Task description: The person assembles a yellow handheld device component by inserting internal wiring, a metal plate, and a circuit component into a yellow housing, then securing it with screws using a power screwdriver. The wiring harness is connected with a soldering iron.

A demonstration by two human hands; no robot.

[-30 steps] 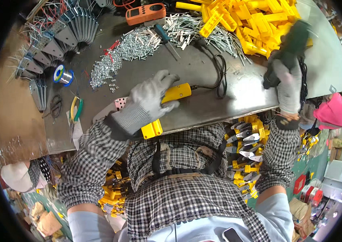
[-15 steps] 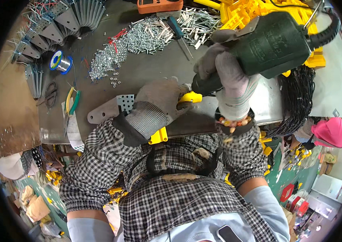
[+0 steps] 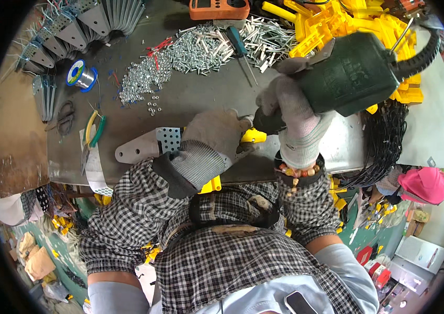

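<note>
My gloved left hand [image 3: 212, 135] is closed around a yellow plastic part [image 3: 254, 136], which pokes out past the fingers on the right. A grey metal plate with perforations [image 3: 141, 146] extends leftward from under that hand. Another yellow piece [image 3: 210, 185] shows below the wrist; whether it belongs to the same part is hidden. In my gloved right hand [image 3: 289, 104] is a dark green power tool [image 3: 345, 73] with a thick black cable. Its nose points down and left, close to the yellow part, and the tip is hidden near my left fingers.
Behind my hands lie piles of screws [image 3: 196, 49] and nuts [image 3: 141, 81], and a screwdriver [image 3: 240, 47]. A solder spool [image 3: 81, 77], scissors [image 3: 65, 118] and pliers [image 3: 95, 131] sit left. Yellow plastic parts [image 3: 311, 26] and black cables [image 3: 384, 138] occupy the right. An orange meter [image 3: 219, 9] stands farther back.
The whole view has shifted slightly. The power tool and both hands sit a little lower in the picture. Both grips look the same, and the tool's nose stays beside the yellow part.
</note>
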